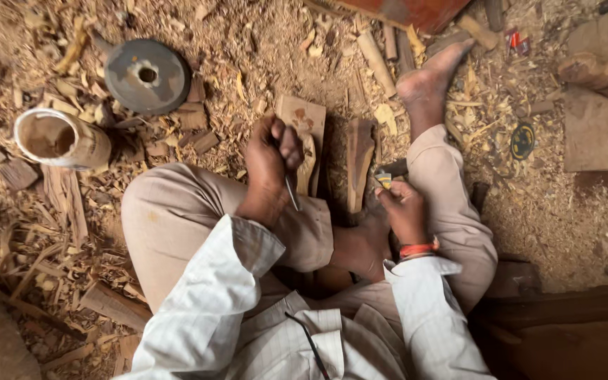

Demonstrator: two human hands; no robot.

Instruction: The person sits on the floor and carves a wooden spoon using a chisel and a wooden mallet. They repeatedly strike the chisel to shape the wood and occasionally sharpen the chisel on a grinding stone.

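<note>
Left hand [270,156] clenched around a thin metal tool [291,191] over a carved wooden piece [305,134]; right hand [402,207] grasps a small chisel [383,180] beside a dark wooden block [359,163].

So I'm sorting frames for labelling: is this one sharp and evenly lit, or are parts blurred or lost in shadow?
Head view: soft, even daylight, no glare; the sawdust floor and dark round metal disc read clearly. The left hand on the thin metal tool looks slightly smeared. The bottom right corner sinks into deep shadow, and the edges bow a little.
</note>
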